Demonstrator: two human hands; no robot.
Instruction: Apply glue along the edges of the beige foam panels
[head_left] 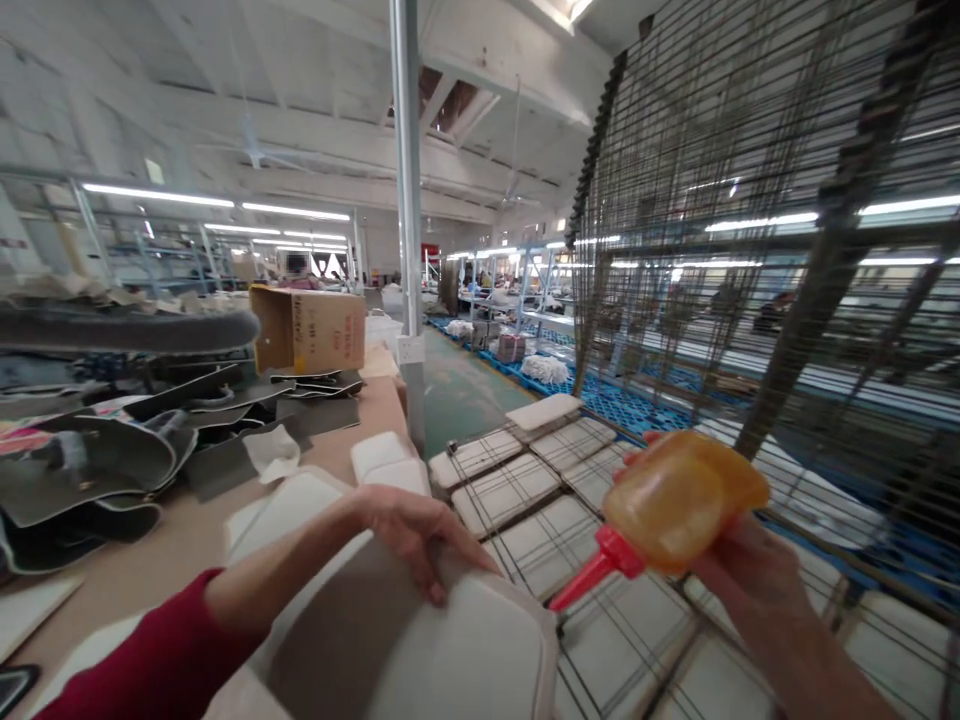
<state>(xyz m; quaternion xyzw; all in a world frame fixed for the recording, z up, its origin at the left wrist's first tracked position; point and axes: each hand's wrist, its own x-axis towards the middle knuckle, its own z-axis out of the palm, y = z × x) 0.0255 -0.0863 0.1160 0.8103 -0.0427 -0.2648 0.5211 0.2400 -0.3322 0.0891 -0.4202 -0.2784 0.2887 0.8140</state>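
My right hand is closed around a squeeze bottle of amber liquid, probably glue. The bottle tilts down to the left, and its red nozzle has its tip beside the right edge of an off-white panel with rounded corners. At the panel's far edge, my left hand grips it, thumb on the face and the other fingers partly hidden behind. More pale panels lie on the table behind the left hand.
A wire rack holding several pale pads stands ahead and right; hinged-up wire racks rise above it. Dark grey bag-like pieces and an open cardboard box sit on the brown table. A metal post stands ahead.
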